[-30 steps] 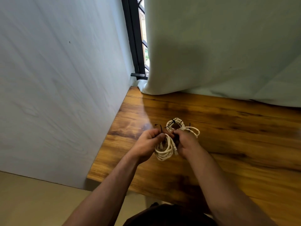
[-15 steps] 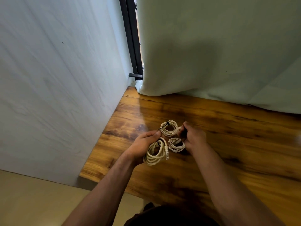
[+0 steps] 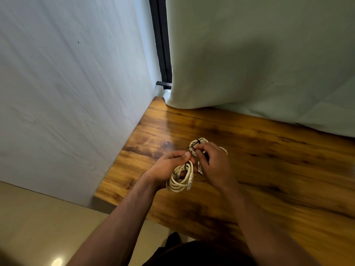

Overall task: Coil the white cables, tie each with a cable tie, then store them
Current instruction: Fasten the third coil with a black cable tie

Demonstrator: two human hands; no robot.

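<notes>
Holding white coil [image 3: 181, 179], left hand [image 3: 167, 168] fingers curled round it, right hand [image 3: 218, 166] pinching cable tie [image 3: 206, 157]

- Covered coil [image 3: 224, 150] on the table [image 3: 269, 169]: mostly hidden under the right hand [image 3: 215, 166]; only pale edges are seen.
- Far coil [image 3: 198, 143]: near part is masked by the right fingertips.
- Cable tie [image 3: 206, 157]: largely concealed between the right fingers.
- Left hand [image 3: 167, 167]: fingers are hidden behind the held coil [image 3: 182, 179].
- Thin dark strand [image 3: 199, 181]: too fine to be identified.
- Table is cut off at the right and near edges.
- Window frame [image 3: 162, 45] is largely covered by the curtain [image 3: 249, 54].
</notes>
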